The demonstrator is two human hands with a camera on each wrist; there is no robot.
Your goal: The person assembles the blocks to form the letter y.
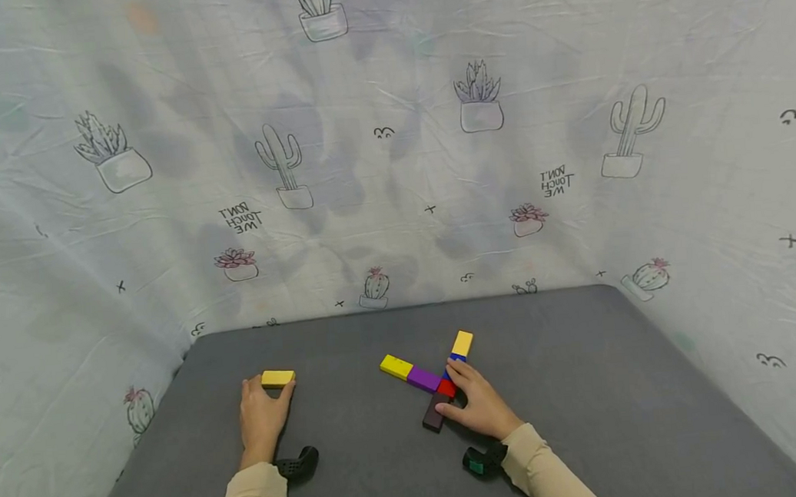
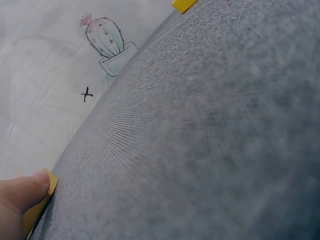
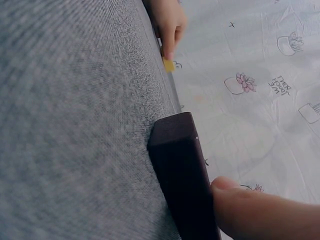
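Note:
At the left of the table, my left hand [image 1: 262,416] holds a yellow block [image 1: 278,378] by its ends, thumb on the right and fingers on the left. The left wrist view shows the thumb pressed to its edge. My right hand [image 1: 481,403] is spread along a row of blocks, its thumb touching a dark brown block [image 1: 434,415] and its fingertips at a blue block [image 1: 457,357], partly covering it. A red block [image 1: 446,388] lies between those two. A light yellow block [image 1: 462,342] tops the row. Branching left are a purple block [image 1: 423,379] and a bright yellow block [image 1: 396,367].
The blocks lie on a dark grey table [image 1: 358,467]. A white curtain [image 1: 392,164] printed with cacti hangs behind and along both sides. Each wrist wears a black device, the left one [image 1: 300,465] and the right one [image 1: 484,461] hanging low beside the hands.

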